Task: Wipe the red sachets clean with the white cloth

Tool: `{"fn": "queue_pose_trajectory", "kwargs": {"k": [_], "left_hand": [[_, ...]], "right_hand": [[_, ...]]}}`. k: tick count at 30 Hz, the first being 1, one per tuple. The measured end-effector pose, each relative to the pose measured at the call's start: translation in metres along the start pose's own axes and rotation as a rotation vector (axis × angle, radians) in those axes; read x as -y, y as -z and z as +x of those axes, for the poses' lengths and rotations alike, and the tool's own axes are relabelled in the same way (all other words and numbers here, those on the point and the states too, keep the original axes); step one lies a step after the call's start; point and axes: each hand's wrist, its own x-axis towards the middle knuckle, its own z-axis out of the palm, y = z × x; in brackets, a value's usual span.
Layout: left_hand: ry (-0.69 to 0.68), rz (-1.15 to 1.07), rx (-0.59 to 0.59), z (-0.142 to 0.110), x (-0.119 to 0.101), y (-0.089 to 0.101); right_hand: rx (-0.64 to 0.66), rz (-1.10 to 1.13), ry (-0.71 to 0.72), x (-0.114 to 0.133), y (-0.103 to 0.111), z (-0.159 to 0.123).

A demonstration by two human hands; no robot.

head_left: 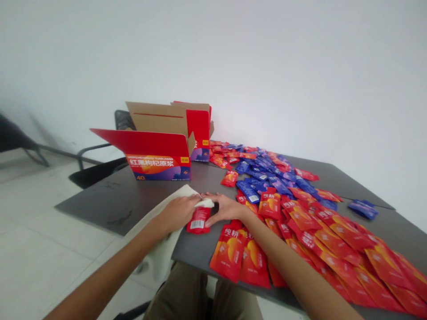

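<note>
- At the table's near edge, the left hand (180, 212) holds a white cloth (205, 203) at the top of a red pouch (198, 221), which lies barcode up.
- The right hand (227, 208) is half-open, thumb against the pouch's edge.
- Apparently wiping; the next stroke calls for a steady pouch.
- Right: more red pouches (228, 251).
- Beyond: open carton (156, 166).
</note>
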Motion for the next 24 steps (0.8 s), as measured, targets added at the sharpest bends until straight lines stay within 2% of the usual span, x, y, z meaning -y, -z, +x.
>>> {"fn": "queue_pose_trajectory", "kwargs": {"k": [2, 5, 7, 10, 13, 17, 19, 24], "left_hand": [[-0.006, 0.023, 0.009, 0.0, -0.002, 0.0], [-0.139, 0.044, 0.009, -0.012, -0.012, -0.006], [-0.171, 0.037, 0.007, -0.016, -0.014, -0.008], [-0.059, 0.023, 0.009, -0.008, -0.006, -0.003], [0.034, 0.046, 0.018, 0.001, -0.001, 0.001], [-0.12, 0.074, 0.025, -0.011, -0.011, -0.005], [-0.149, 0.068, 0.03, -0.016, -0.013, -0.006], [0.046, 0.079, 0.036, -0.003, -0.002, -0.001]], "right_hand": [[0.009, 0.003, -0.025, 0.0, 0.0, 0.0], [0.019, 0.007, -0.05, -0.001, -0.001, 0.0], [0.016, -0.002, -0.028, -0.002, -0.001, 0.001], [0.016, -0.012, 0.01, -0.001, 0.0, 0.001], [0.012, -0.005, -0.018, 0.002, 0.0, 0.0], [0.031, -0.006, -0.068, 0.002, -0.001, 0.0], [0.028, 0.002, -0.06, 0.001, -0.001, 0.0], [0.002, 0.044, -0.033, 0.003, 0.0, -0.001]]}}
